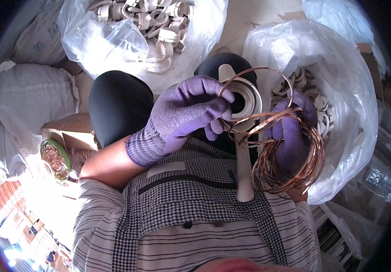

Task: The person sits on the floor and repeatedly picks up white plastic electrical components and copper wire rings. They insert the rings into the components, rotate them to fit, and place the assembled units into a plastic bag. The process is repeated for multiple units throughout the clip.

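Observation:
My left hand (188,113), in a purple work glove, pinches the side of a thin copper-coloured ring (268,69) between thumb and fingers. That ring arches over a white round plastic part (250,93) with a dark opening and a long handle (244,177), lying over my lap. My right hand (291,136), gloved the same way, is closed within a thick bundle of copper-coloured rings (311,170). Several rings of the bundle reach across toward my left fingers. The bundle hides part of my right fingers.
A clear plastic bag (86,41) of white round parts stands ahead. Another clear bag (354,140) with white pieces sits at the right. On the left are a cardboard box (71,124), a green-rimmed round container (67,158) of copper-coloured pieces and a full white sack (32,99).

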Demonstrator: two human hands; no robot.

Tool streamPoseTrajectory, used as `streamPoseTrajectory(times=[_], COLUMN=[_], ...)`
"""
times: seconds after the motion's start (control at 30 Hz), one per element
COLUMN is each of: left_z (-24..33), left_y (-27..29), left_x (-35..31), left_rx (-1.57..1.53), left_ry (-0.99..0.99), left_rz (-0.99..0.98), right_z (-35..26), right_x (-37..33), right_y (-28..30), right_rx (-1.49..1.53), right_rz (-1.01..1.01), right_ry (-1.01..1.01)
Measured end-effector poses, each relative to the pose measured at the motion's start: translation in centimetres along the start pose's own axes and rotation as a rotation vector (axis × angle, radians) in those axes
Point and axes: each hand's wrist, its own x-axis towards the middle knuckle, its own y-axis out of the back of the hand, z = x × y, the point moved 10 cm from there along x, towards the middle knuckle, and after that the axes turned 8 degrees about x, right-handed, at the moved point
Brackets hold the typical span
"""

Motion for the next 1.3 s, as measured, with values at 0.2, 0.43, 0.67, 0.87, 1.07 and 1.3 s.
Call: streamPoseTrajectory(times=[0.2, 0.43, 0.67, 0.87, 1.07, 1.3], left_z=[0.2, 0.2, 0.1, 0.2, 0.2, 0.3], left_y=[-0.4, -0.4, -0.2, -0.5, -0.1, -0.7], left_x=[0.1, 0.1, 0.2, 0.2, 0.2, 0.4], left_rx=[-0.025, 0.028, 0.052, -0.041, -0.032, 0.0], left_ry=[-0.095, -0.052, -0.136, -0.116, -0.168, -0.075], left_rz=[-0.057, -0.045, -0.047, -0.08, -0.078, -0.092], right_z=[0.4, -1.4, -7.7, -5.1, -2.6, 0.7], right_x=[1.0, 3.7, 2.9, 2.3, 2.2, 2.4], right_y=[-1.5, -0.2, 0.1, -1.1, -1.2, -2.6], right_rx=[0.3, 0.12, 1.044, 0.819, 0.771, 0.394], right_rz=[-0.101, -0.502, -0.627, -0.678, -0.763, -0.64], right_ry=[0.002, -0.256, -0.06, -0.092, -0.158, -0.122])
